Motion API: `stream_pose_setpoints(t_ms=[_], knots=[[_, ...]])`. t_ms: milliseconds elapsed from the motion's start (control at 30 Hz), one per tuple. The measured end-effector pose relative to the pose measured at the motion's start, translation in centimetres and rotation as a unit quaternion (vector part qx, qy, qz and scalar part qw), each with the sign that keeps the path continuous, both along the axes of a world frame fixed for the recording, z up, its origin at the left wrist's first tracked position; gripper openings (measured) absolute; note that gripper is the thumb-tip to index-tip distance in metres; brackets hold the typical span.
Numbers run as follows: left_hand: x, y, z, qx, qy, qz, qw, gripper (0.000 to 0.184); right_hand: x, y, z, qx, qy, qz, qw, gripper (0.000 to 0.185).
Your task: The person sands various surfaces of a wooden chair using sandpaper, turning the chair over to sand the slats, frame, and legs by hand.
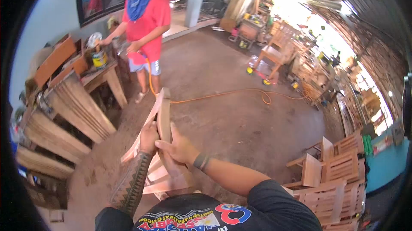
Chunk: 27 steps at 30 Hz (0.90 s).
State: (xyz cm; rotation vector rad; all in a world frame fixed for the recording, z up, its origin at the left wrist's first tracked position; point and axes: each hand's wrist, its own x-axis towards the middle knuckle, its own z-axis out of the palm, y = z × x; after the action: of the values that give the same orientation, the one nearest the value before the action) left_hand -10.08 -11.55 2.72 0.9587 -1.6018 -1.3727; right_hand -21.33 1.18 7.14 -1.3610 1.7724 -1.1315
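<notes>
A wooden frame piece (163, 117) with slats below it stands upright in front of my body. My left hand (149, 137) is closed on its left side, near the upper part. On the right side, my right hand (178, 145) grips the same piece, with the thumb across the near face. The lower slats (161, 181) reach down toward my shirt, and the frame's foot is partly hidden behind my hands and forearms.
A co-worker in a red shirt (148, 14) stands ahead beside a wooden bench (101, 74) with a yellow can (99, 59). An orange cord (214, 96) crosses the floor. Wooden panels (77, 106) lean at left; chairs (315, 168) stand at right.
</notes>
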Motion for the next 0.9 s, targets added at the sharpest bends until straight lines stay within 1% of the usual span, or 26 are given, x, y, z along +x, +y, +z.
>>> stream_pose_setpoints(t_ms=[33,67,100,133,167,200,233,267,333,433,467,533,567,600,633,667,700,733,767,800,833,867,900], knots=[[-0.7,-0.3,0.3,0.027,-0.005,0.005,1.000,0.037,-0.3,0.3,0.2,0.008,0.004,-0.003,1.000,0.111],[-1.3,-0.2,1.7,0.118,0.038,-0.010,0.992,0.036,-0.7,0.5,0.6,0.018,0.008,-0.004,1.000,0.111],[-1.9,-1.0,1.0,0.081,0.021,-0.020,0.996,0.036,-0.9,0.6,0.8,0.029,0.011,-0.004,1.000,0.112],[-2.4,-2.5,-0.7,0.044,0.004,-0.030,0.999,0.037,-1.3,0.6,0.6,0.008,0.019,0.002,1.000,0.115],[-2.9,-3.1,-0.9,0.006,-0.012,-0.038,0.999,0.037,-1.6,0.8,0.8,0.010,0.011,0.003,1.000,0.115],[-3.3,-3.5,-1.4,0.014,-0.012,-0.036,0.999,0.035,-1.6,0.8,1.0,0.012,0.004,0.005,1.000,0.115],[-3.8,-4.7,-2.8,-0.051,-0.027,-0.042,0.997,0.034,-1.9,1.0,1.3,0.015,-0.004,0.009,1.000,0.115],[-4.3,-6.6,-5.4,-0.117,-0.041,-0.048,0.991,0.033,-2.2,1.3,1.9,0.020,0.000,0.011,1.000,0.115],[-5.4,-6.6,-4.0,0.044,0.022,-0.042,0.998,0.031,-2.5,1.8,3.0,0.031,0.008,0.016,0.999,0.114],[-5.4,-7.3,-5.0,-0.013,-0.054,-0.070,0.996,0.031,-3.3,1.3,0.5,-0.004,0.020,0.018,1.000,0.115],[-4.6,-3.7,-0.7,-0.091,-0.097,-0.043,0.990,0.033,-3.6,1.6,1.4,-0.009,-0.011,0.043,0.999,0.115],[-4.0,-0.8,-0.3,-0.066,-0.082,-0.025,0.994,0.034,-3.5,2.4,3.3,0.024,-0.015,0.021,0.999,0.112],[-3.0,1.5,0.2,-0.054,-0.046,-0.033,0.997,0.035,-3.6,2.7,3.7,0.043,-0.017,0.014,0.999,0.110],[-1.9,3.7,0.8,-0.042,-0.011,-0.041,0.998,0.037,-3.9,2.8,3.5,0.038,-0.028,0.007,0.999,0.110],[-0.8,6.3,2.4,-0.052,-0.057,-0.044,0.996,0.038,-4.3,2.8,3.0,0.035,-0.039,0.000,0.999,0.110],[0.3,8.9,3.9,-0.064,-0.103,-0.047,0.991,0.043,-4.8,3.0,2.3,0.033,-0.049,-0.006,0.998,0.110],[1.8,10.5,2.5,-0.110,-0.162,-0.067,0.978,0.049,-5.8,3.0,0.8,0.015,-0.042,-0.011,0.999,0.109],[3.4,11.9,1.0,-0.038,-0.084,-0.117,0.989,0.047,-7.1,2.8,-1.4,-0.001,-0.037,-0.016,0.999,0.107],[5.1,13.1,-0.3,0.036,-0.005,-0.157,0.987,0.045,-7.6,3.1,-3.3,-0.013,-0.037,-0.017,0.999,0.105],[7.6,13.2,-1.2,0.162,-0.006,-0.228,0.960,0.044,-8.2,3.9,-3.4,-0.014,-0.079,-0.001,0.997,0.101],[9.8,13.7,-2.5,0.213,-0.077,-0.220,0.949,0.043,-9.2,4.8,-3.0,-0.003,-0.127,0.028,0.991,0.096],[11.4,14.9,-4.9,0.245,0.016,-0.176,0.953,0.042,-10.6,5.9,-2.4,0.005,-0.039,0.064,0.997,0.083],[13.0,15.5,-6.9,0.259,0.108,-0.127,0.951,0.042,-10.3,5.9,0.1,0.026,-0.047,0.056,0.997,0.075]])
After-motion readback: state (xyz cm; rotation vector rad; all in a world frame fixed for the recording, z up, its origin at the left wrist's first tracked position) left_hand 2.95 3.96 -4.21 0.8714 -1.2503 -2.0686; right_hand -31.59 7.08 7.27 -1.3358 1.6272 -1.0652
